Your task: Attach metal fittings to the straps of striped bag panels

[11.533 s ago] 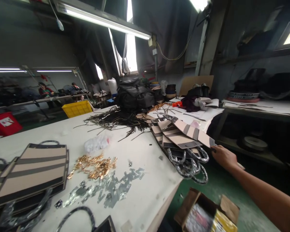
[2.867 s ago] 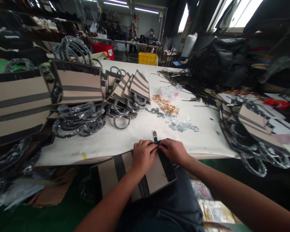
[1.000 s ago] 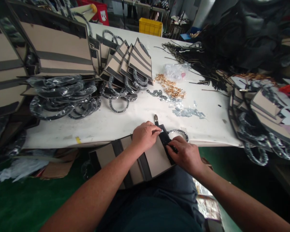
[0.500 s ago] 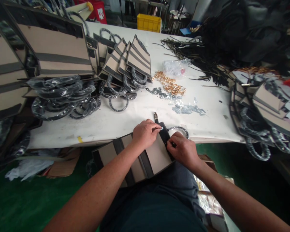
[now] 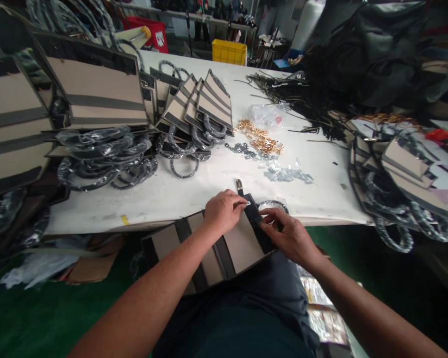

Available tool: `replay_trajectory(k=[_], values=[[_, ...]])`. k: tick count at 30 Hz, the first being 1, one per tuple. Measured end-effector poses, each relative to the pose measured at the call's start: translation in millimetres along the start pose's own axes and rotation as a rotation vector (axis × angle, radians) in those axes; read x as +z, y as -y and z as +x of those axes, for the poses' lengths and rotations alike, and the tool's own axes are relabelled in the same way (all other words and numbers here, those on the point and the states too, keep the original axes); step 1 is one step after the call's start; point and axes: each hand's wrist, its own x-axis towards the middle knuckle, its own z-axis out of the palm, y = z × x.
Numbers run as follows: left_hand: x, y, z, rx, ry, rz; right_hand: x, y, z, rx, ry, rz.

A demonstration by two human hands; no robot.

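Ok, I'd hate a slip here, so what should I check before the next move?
1. Left hand at the small pale piece: ok, touching or nearly.
2. Right hand at the dark band: ok.
3. Striped panel supported: ok, it appears to lie over the lap.
4. Small pale piece firmly seated: cannot tell, partly covered.
5. Gold fittings and silver plates apart from the hands: ok, both on the table.

Bare left forearm (image 5: 160,281) slanted inward from lower left; bare left hand (image 5: 223,211) was back uppermost, fingers bunched, tips rightward; bare right forearm (image 5: 358,298) mirrored it; bare right hand (image 5: 289,232) sat near, thumb and forefinger directed leftward, remaining fingers curled.
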Motion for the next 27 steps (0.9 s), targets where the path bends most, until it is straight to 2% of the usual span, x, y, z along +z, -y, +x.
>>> replay_trajectory(k=[3,7,21,27], values=[[0.0,1,0,0.0,-0.002,0.004,9,3,3,0.114,0.062,0.03],[0.8,2,-1,0.013,-0.005,-0.006,15,3,9,0.171,0.056,-0.036],[1.7,5,-2,0.038,-0.031,-0.01,20,17,14,0.122,0.027,-0.331],[3.0,6,-2,0.043,-0.042,-0.01,15,16,18,0.164,0.065,-0.199]])
